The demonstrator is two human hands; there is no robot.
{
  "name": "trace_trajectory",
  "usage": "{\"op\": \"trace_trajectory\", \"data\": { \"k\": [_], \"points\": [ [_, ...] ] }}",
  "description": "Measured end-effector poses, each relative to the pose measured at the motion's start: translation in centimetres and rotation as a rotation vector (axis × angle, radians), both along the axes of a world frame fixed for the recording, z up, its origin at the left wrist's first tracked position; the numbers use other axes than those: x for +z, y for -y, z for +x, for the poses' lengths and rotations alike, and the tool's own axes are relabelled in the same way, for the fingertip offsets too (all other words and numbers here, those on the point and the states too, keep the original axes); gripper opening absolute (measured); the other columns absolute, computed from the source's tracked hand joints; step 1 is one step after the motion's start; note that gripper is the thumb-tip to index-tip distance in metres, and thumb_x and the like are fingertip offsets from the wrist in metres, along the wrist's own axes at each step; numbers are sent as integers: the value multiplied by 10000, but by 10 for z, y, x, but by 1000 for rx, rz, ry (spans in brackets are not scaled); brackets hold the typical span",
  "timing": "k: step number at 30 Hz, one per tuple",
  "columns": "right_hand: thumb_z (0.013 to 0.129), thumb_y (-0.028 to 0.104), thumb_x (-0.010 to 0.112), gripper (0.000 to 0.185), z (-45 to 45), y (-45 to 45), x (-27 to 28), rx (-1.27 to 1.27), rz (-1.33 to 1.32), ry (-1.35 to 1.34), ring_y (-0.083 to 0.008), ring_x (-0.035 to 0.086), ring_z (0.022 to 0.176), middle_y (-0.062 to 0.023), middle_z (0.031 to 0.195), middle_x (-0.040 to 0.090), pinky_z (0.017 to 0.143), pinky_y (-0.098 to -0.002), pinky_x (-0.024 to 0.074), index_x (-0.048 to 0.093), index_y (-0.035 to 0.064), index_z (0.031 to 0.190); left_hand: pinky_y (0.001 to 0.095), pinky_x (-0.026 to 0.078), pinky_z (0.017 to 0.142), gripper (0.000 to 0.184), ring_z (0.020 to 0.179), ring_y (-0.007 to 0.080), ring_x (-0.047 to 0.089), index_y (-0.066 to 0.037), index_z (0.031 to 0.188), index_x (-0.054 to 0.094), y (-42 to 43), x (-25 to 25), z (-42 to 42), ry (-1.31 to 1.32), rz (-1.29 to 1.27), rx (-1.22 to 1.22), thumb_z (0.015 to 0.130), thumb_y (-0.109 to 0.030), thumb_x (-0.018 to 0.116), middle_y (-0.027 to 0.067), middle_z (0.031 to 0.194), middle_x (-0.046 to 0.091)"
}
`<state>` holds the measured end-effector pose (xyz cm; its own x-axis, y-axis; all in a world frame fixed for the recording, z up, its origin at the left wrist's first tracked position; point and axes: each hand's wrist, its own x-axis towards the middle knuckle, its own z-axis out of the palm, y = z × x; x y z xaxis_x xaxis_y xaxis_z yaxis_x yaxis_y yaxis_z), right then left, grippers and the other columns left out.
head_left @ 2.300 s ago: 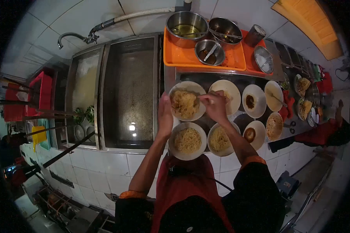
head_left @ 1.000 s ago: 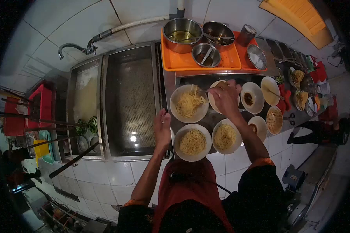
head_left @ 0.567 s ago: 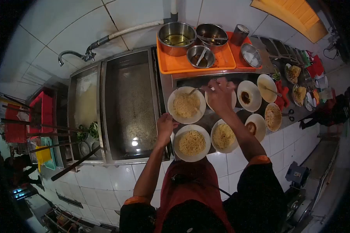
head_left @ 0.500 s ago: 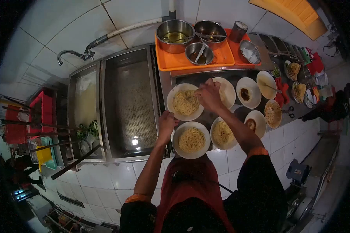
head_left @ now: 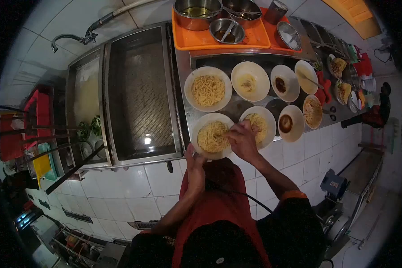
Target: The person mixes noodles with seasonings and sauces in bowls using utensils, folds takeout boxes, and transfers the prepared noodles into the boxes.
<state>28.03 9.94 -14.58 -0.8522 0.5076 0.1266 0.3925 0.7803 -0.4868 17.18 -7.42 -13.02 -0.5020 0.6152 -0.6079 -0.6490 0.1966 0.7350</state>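
My right hand [head_left: 242,139] is closed round a thin utensil [head_left: 221,136] whose tip is in the noodles [head_left: 209,134] of the near-left white bowl [head_left: 228,121]; its exact kind is hard to make out. At that bowl's lower left, my left hand [head_left: 194,166] grips the rim. Just behind it stands another bowl of noodles [head_left: 207,90]. To the right of my right hand, a third noodle bowl [head_left: 257,126] is partly covered by my fingers. A bowl with a little pale sauce [head_left: 247,83] sits in the back row.
Bowls with dark sauce [head_left: 280,85] and brown sauce [head_left: 286,123] stand further right. An orange tray [head_left: 183,40] at the back carries metal pots. A water-filled metal basin [head_left: 140,94] lies left, with long handles [head_left: 76,167] jutting out. A person [head_left: 377,111] is at far right.
Both hands have moved from the back-left noodle bowl to the near-left one, and the utensil is now in its noodles. The view has shifted, so the counter appears higher.
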Motion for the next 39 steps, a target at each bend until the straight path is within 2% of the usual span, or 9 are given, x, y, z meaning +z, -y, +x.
{"op": "trace_trajectory", "data": {
  "k": [5, 7, 9, 12, 21, 25, 31, 36, 39],
  "points": [
    [706, 46, 632, 205, 14, -35, 39, -82, -392, -128, -214, 460, 947, -4, 938, 583, 824, -355, 304, 716, 152, 860, 464, 219, 1103, 731, 1336, 296, 274, -79, 1449, 153, 3, -3, 5, -72, 10, 129, 919, -477, 461, 143, 1464, 228],
    [699, 31, 644, 221, 11, -33, 61, -125, 563, -129, -208, 454, 943, -10, 910, 596, 830, -376, 297, 723, 156, 863, 463, 182, 1111, 761, 1351, 295, 252, -96, 1462, 132, 0, -4, 7, -134, -32, 67, 915, -554, 399, 138, 1475, 220],
    [678, 46, 659, 222, 2, -32, 35, -61, 550, -168, -219, 446, 937, -17, 907, 595, 823, -410, 279, 721, 154, 863, 460, 148, 1115, 815, 1366, 299, 225, -99, 1471, 112, -7, -10, 14, -195, -58, 113, 898, -626, 356, 134, 1487, 211],
    [671, 84, 672, 162, 0, -32, -8, 41, -101, -58, -235, 435, 948, -11, 905, 578, 798, -432, 266, 714, 150, 813, 442, 130, 1116, 834, 1372, 296, 212, -85, 1469, 129, -19, 5, 21, -226, -114, 126, 893, -657, 317, 136, 1493, 203],
    [704, 99, 684, 183, 20, -35, 24, -57, -334, -218, -223, 438, 912, -7, 900, 578, 817, -344, 347, 727, 144, 876, 415, 151, 1112, 776, 1358, 328, 233, -22, 1444, 173, -15, -9, 33, -343, -47, 137, 929, -595, 264, 188, 1473, 227],
    [656, 68, 676, 190, 9, -32, 36, -82, 667, -164, -229, 459, 901, 11, 865, 580, 814, -407, 320, 718, 125, 832, 403, 161, 1111, 755, 1351, 343, 242, 6, 1433, 192, -11, -15, 32, -499, -39, 106, 945, -568, 240, 211, 1464, 238],
    [717, 113, 665, 193, 7, -43, 9, 11, -471, -98, -223, 429, 925, -4, 823, 599, 818, -436, 269, 724, 170, 891, 395, 181, 1106, 732, 1329, 367, 278, 41, 1415, 225, -11, -22, 12, -689, -88, 181, 965, -535, 211, 246, 1438, 275],
    [724, 173, 717, 150, -16, -42, 60, 139, 676, 47, -222, 430, 944, 5, 793, 558, 815, -411, 273, 728, 194, 872, 315, 230, 1083, 738, 1280, 279, 367, 60, 1349, 333, -41, -47, -35, -398, 2, 44, 965, -559, 215, 199, 1377, 384],
    [734, 168, 710, 131, -29, -39, 9, 227, -57, 117, -215, 439, 948, 4, 799, 572, 830, -416, 285, 729, 179, 863, 334, 231, 1085, 746, 1281, 269, 377, 55, 1348, 362, -49, -27, -39, -298, 42, 40, 963, -567, 210, 189, 1358, 425]
  ]
}}
